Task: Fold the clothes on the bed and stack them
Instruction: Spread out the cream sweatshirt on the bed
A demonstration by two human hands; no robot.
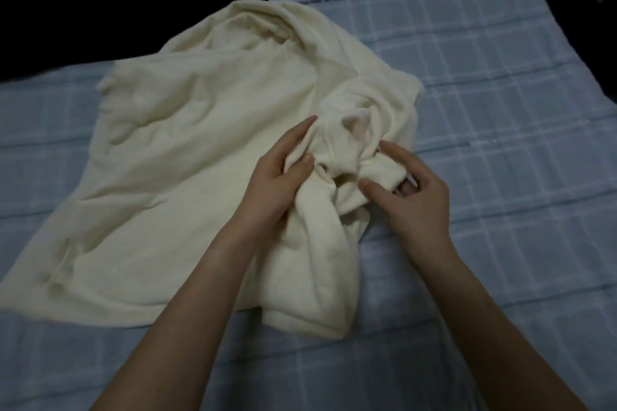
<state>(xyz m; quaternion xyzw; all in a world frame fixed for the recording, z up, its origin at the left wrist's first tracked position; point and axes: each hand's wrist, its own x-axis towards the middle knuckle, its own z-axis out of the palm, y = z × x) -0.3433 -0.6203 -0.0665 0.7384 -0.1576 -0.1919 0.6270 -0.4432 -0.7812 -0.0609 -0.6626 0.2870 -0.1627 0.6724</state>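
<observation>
A cream sweater (200, 150) lies spread and rumpled across the middle of the bed. Its right part is bunched into a twisted wad near me. My left hand (280, 183) grips that bunched cloth from the left, thumb on top and fingers reaching over the fold. My right hand (410, 190) pinches the wad from the right, thumb and fingers curled round a roll of the cloth. A dark garment (100, 17) lies flat at the far left of the bed.
The bed is covered with a light blue checked sheet (484, 110). Its right edge runs down the upper right, with dark floor (584, 10) beyond. Bare sheet lies to the right of the sweater and in front of it.
</observation>
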